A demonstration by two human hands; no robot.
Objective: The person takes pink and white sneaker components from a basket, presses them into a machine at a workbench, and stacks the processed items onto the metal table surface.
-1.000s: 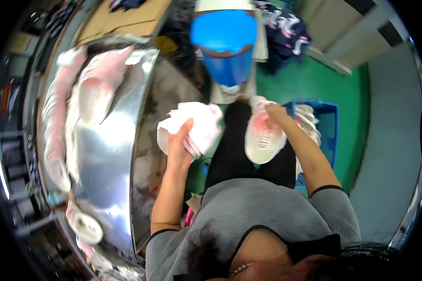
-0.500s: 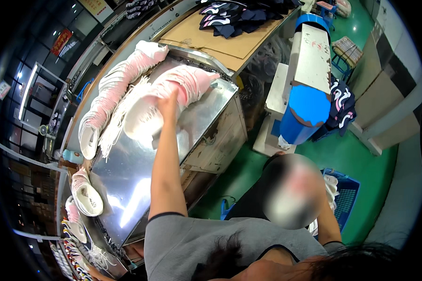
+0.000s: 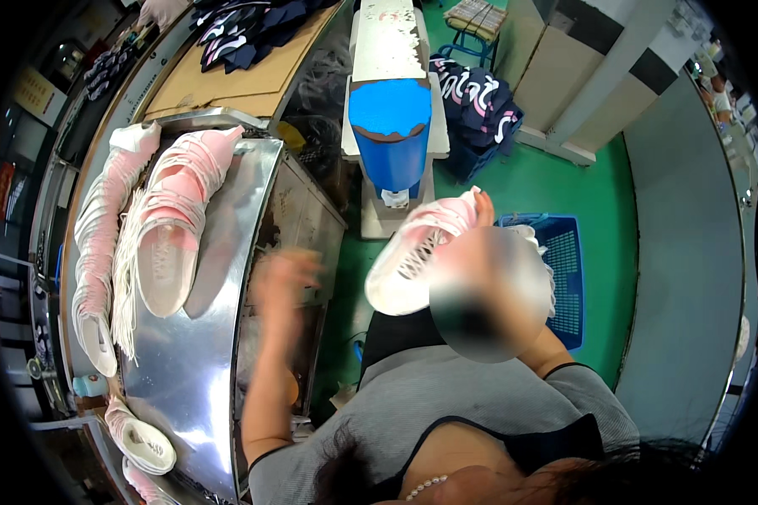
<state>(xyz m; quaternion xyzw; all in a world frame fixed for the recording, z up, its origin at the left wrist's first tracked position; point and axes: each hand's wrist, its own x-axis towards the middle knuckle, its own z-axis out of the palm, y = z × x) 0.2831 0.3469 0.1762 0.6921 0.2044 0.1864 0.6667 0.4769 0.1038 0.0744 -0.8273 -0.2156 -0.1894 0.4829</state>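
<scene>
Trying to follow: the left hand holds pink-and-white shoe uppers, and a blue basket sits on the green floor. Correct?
Wrong hand: the head view shows the right hand holding pink-and-white shoe uppers. A blue basket does sit on the green floor.

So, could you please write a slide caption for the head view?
Right hand holding pink-and-white shoe uppers, left hand blurred near a metal table bearing more.
</scene>
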